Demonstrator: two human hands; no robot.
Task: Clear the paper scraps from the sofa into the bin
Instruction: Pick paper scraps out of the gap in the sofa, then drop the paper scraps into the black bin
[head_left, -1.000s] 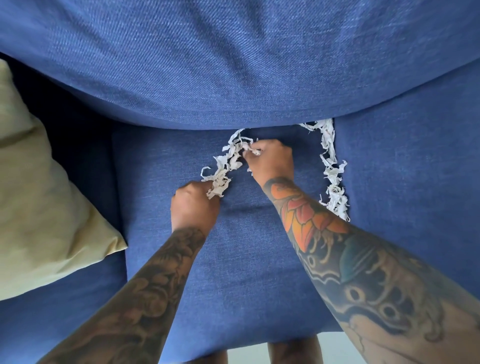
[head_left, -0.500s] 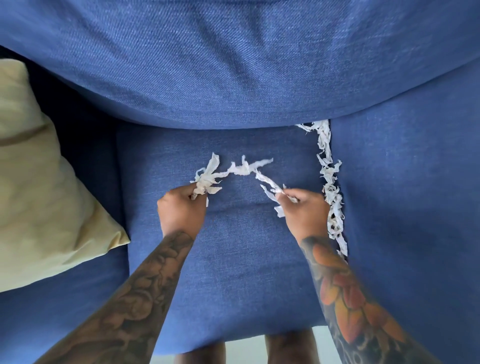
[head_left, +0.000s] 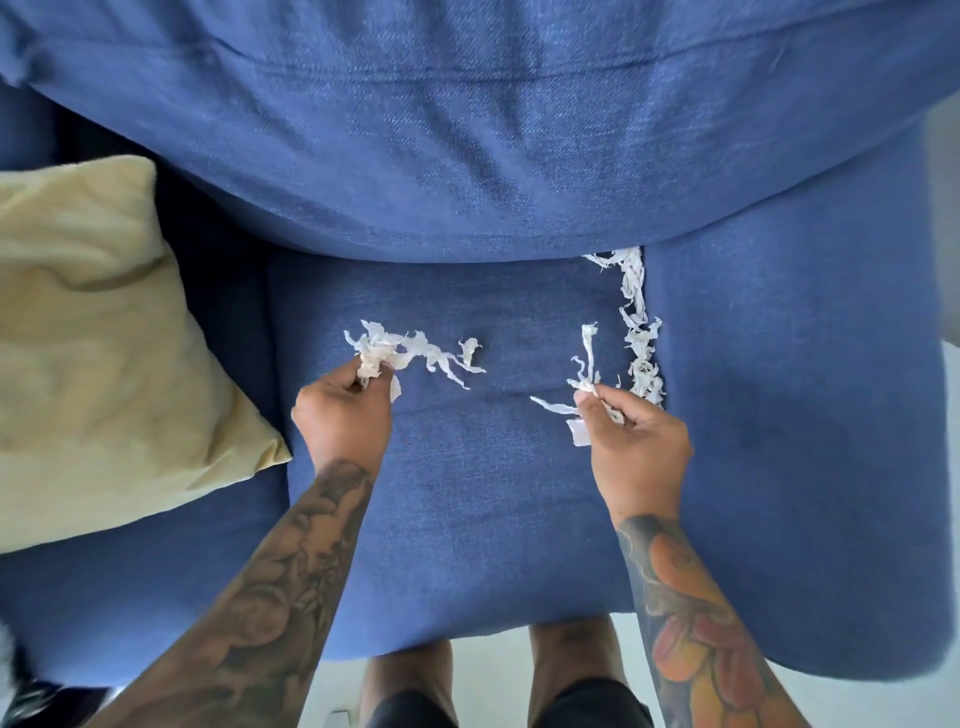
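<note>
Both hands grip paper scraps: left hand a wad, right hand a few strips. More scraps line the sofa seam. Light, flimsy; likely best pinched in bunches.

1. The sofa is blue, in a woven, slightly flecked fabric.
2. The paper scraps are white.
3. The cushion is pale yellow and plain.
4. The left forearm has grey-black tattoos.
5. The right forearm has orange, red and yellow flower tattoos.
6. The floor is whitish.
</note>
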